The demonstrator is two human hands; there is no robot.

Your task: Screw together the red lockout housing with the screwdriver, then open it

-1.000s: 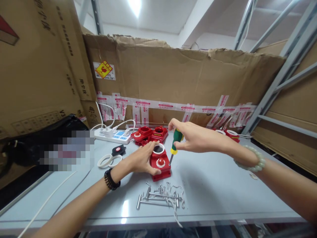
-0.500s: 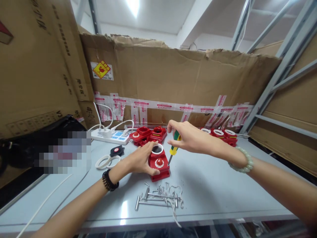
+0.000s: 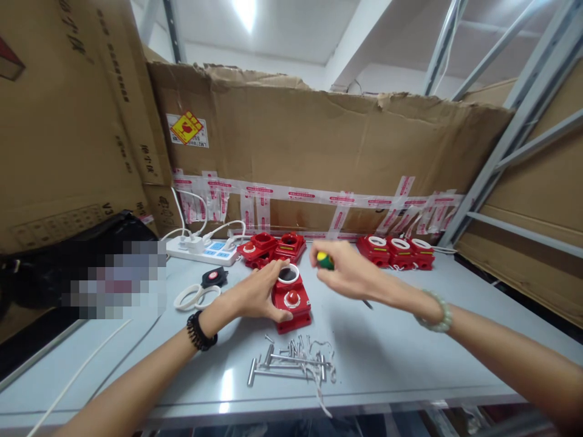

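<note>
Swung the screwdriver (image 3: 325,260) off the right edge of the red housing (image 3: 291,301) since the earlier frame, and brought it nearly level at mid-frame, butt toward the camera, tip trailing low to the right above the table (image 3: 410,346). Kept the right hand (image 3: 348,273) clenched round the green and yellow handle. Pressed the left hand (image 3: 257,294) against the housing's left side, fingers curled by the white-ringed opening and thumb along the near edge, so the housing sat flat at centre frame, just behind the loose heap of screws (image 3: 296,358) and pins. Left a row of red units (image 3: 401,250) at right centre, a second red cluster (image 3: 273,246) and a power strip (image 3: 209,250) by the cardboard at the back, and white rings (image 3: 195,296) left of the braceleted wrist. Judged best for such work: hold the housing square to the table, seat the tip fully and upright in a screw head before turning, and keep the forearm off the heap.
</note>
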